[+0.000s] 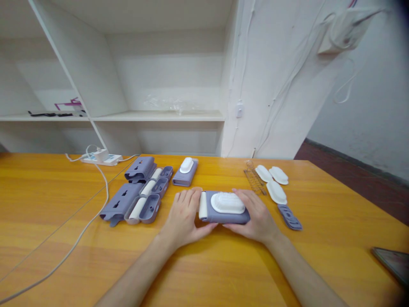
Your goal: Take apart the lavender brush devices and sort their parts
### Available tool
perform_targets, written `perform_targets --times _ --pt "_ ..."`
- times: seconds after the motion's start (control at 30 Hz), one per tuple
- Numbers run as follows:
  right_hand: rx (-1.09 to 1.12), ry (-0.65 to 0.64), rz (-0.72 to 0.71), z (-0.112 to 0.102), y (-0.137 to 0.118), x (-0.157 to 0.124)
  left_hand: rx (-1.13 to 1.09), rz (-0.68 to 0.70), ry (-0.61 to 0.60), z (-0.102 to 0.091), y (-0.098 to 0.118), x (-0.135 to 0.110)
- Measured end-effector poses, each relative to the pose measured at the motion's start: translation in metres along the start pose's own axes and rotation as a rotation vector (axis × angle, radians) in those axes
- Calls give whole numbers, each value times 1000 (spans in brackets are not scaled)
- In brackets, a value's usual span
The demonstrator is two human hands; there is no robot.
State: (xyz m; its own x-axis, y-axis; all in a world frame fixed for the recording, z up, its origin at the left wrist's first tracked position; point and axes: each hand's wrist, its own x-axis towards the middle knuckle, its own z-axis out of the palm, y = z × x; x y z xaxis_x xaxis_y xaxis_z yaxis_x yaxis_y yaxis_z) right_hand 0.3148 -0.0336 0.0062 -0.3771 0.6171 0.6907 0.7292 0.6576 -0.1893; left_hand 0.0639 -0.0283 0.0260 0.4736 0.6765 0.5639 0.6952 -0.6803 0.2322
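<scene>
Between my hands, a little above or on the table, lies a purple-grey plastic case (230, 218). A white oval part (227, 202) sits on its upper face, and a white roller (203, 206) stands at its left end. My left hand (183, 215) is closed around the left end, its thumb along the near edge. Closed on the right end is my right hand (260, 215), its fingers over the top edge and touching the oval part. A similar purple-grey case (185, 178) with a white oval part (186, 165) on top lies behind.
At left are purple-grey housings (119, 200) and small cups (150, 209) with white rollers (138, 209). To the right lie white oval parts (276, 192), metal springs (254, 178) and a slotted purple-grey piece (289, 217). A power strip (110, 160), white cable (83, 232) and dark flat device (394, 262) are around.
</scene>
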Motion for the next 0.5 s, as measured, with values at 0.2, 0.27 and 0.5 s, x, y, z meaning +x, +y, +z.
perform_targets --times 0.2,0.27,0.5 --pt "-29 -2 -88 -1 1 -2 24 19 -68 -9 -2 4" --pt "-27 -5 -108 0 0 -2 8 48 -70 -11 -2 4" --pt "-27 1 -138 0 0 -3 -77 40 -2 -8 -6 2"
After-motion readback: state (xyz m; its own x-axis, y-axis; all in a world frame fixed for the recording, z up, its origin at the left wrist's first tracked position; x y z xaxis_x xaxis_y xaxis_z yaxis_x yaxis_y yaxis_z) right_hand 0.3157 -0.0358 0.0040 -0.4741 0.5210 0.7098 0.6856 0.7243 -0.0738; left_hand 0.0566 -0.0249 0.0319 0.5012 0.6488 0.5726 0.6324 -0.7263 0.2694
